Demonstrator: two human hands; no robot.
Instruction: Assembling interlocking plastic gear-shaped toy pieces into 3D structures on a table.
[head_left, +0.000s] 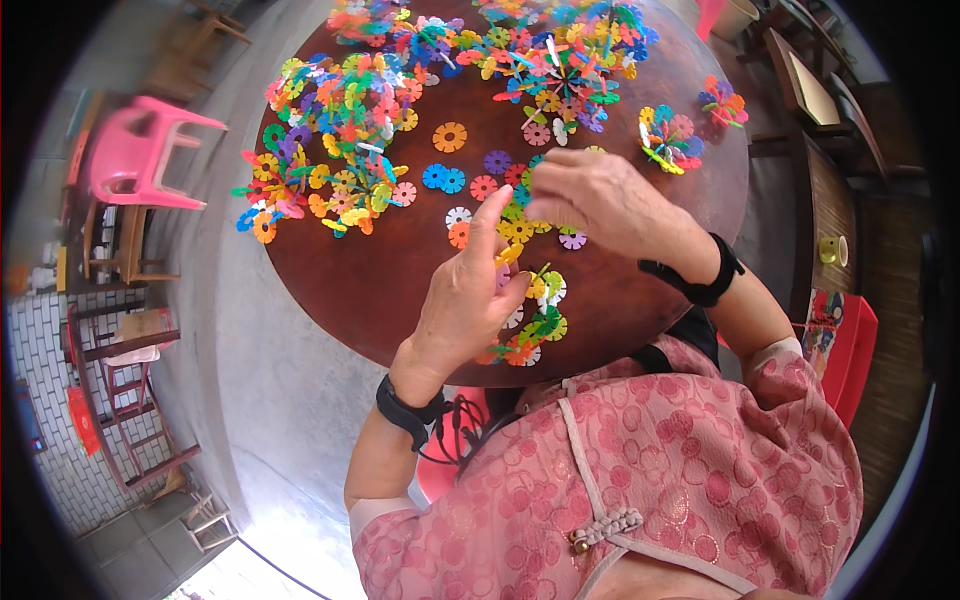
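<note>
Gripping a cluster of joined plastic discs (528, 320) near the table's (400, 280) front edge, the left hand (465, 300) pinched its upper end, index finger raised; the cluster's long axis ran away from the person. Just beyond, the right hand (600, 200) curled over loose discs (520, 225); whether it grasped one was unclear. Farther off lay big assembled heaps (340, 130).

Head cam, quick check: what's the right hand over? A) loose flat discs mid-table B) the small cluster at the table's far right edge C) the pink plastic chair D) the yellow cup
A: the right hand reaches down onto loose snowflake discs scattered mid-way across the round brown table, while the left hand holds a linked disc cluster nearer the body.
</note>
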